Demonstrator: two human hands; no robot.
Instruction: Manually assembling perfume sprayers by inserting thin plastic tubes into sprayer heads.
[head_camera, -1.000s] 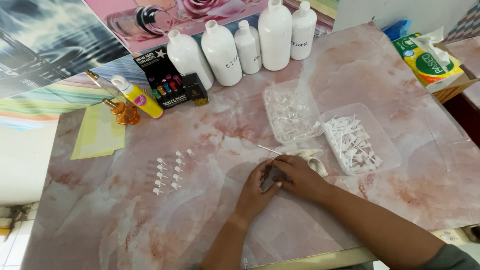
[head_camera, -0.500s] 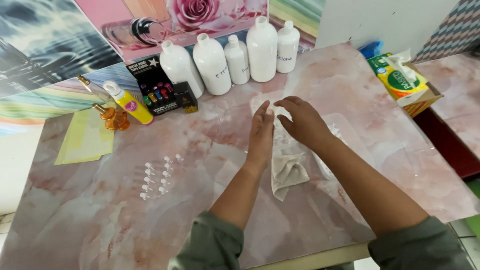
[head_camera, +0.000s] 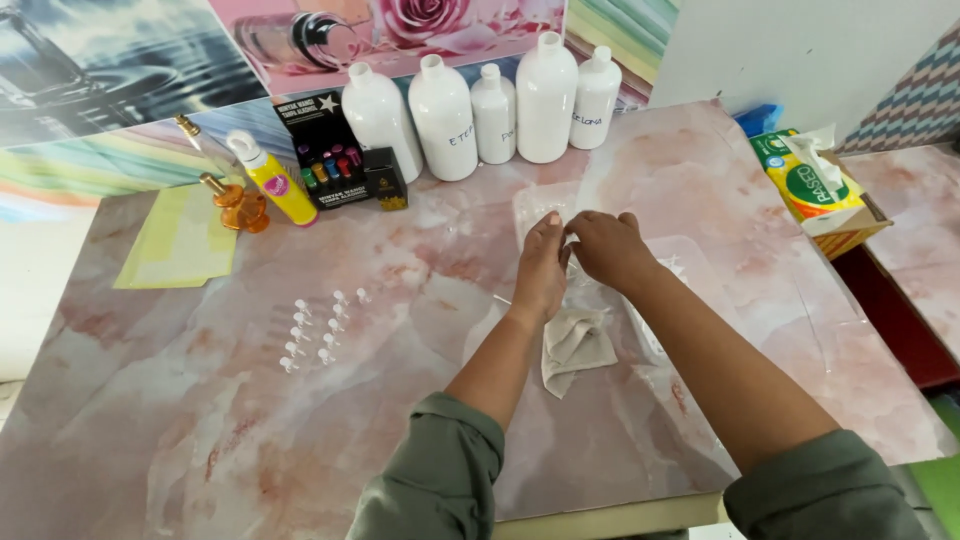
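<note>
Left hand and right hand meet above the counter, fingertips pinched together on something too small to make out.

Both hands are closed in a pinch, raised as if for a finer grip; what looks like a clear bag hangs beneath them, over a crumpled cloth lying on the counter. Small vials stand in rows to the left, within reach. Half a second ago the hands were in much the same spot, fingers looser; a second ago they were low, nearer the counter's front edge.
</note>
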